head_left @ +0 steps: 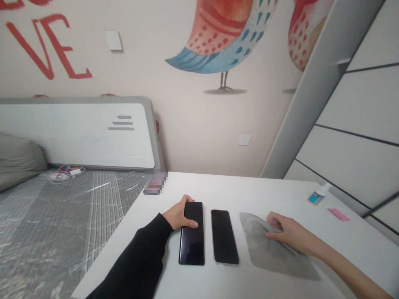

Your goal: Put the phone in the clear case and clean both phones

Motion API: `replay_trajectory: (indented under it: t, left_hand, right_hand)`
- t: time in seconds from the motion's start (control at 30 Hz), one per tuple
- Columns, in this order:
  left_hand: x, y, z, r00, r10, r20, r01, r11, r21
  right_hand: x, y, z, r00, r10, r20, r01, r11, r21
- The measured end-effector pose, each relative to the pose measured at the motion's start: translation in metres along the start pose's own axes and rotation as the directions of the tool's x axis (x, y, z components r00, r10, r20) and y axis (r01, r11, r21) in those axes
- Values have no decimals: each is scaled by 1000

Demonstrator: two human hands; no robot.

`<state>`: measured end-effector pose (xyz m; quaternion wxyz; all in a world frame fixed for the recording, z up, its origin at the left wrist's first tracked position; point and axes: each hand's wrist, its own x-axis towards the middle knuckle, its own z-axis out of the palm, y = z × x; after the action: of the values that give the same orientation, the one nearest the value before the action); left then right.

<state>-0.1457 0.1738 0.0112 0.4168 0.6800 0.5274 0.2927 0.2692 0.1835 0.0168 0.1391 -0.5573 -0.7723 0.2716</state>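
My left hand (pixel 179 215) grips a black smartphone (pixel 192 247) by its upper left side. The thumb lies across the dark screen, and the other fingers are partly hidden behind the phone's edge. To its right, a second smartphone (pixel 225 238) lies face up on the white table (pixel 187 284), slightly turned, with a pale rim that looks like a case. Farther right, my right hand (pixel 285 230) pinches a thin grey cloth (pixel 264 253) between thumb and bent fingers. Part of the cloth is spread flat on the table, and a fold of it rises into the hand.
A small spray bottle (pixel 318 195) and a pink packet (pixel 338 214) are at the table's right side. A blurred-out item (pixel 155 182) sits at the far left corner. Left of the table is a plastic-covered bed (pixel 62 224) with a cable (pixel 67 174) and a pillow (pixel 20 162).
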Motion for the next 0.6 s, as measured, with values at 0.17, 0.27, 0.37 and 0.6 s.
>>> replay_trajectory:
  t: [0.17, 0.27, 0.37, 0.6]
  left_hand:
    - [2, 9, -4, 999, 38, -16, -41, 918, -395]
    - [2, 15, 0, 999, -3, -42, -23, 803, -595]
    - [-1, 23, 6, 996, -78, -32, 27, 659, -751]
    - [-12, 73, 36, 968, -147, 202, 237, 286, -928]
  right_hand:
    - [0, -9, -14, 984, -36, 175, 4, 984, 176]
    - [-3, -13, -18, 986, -31, 162, -6, 975, 224]
    - [-7, -16, -20, 989, -20, 148, -31, 940, 339]
    - [-3, -35, -21, 999, 21, 28, -34, 782, 623]
